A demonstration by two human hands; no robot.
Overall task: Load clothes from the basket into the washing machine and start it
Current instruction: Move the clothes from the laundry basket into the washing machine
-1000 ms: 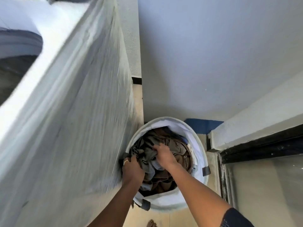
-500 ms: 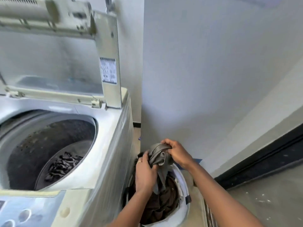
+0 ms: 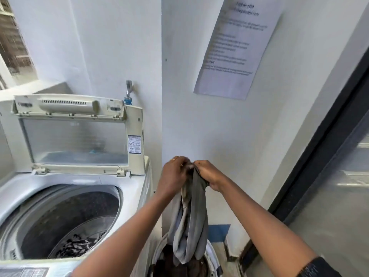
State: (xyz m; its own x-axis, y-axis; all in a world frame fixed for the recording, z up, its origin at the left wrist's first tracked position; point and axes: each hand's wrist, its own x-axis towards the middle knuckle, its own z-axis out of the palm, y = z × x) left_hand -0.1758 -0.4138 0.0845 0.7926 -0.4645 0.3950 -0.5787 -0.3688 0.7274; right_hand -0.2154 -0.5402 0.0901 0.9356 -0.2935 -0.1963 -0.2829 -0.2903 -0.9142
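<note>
Now | left hand (image 3: 173, 175), right hand (image 3: 208, 175) together, pinching grey garment (image 3: 190, 226) | wall notice (image 3: 237, 48) text blurred

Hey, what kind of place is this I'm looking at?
Probably a shared laundry corner: a white top-loading washing machine with its lid raised, a round white basket of dark clothes beside it, and a printed paper notice on the white wall.

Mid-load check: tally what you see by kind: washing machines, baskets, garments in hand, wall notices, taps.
Washing machine: 1
Laundry basket: 1
Grey garment, held by left hand and right hand: 1
Paper notice: 1
Wall tap: 1
Total: 5
Patterned clothes in the machine and brown clothes in the basket: heaps, uncounted.
</note>
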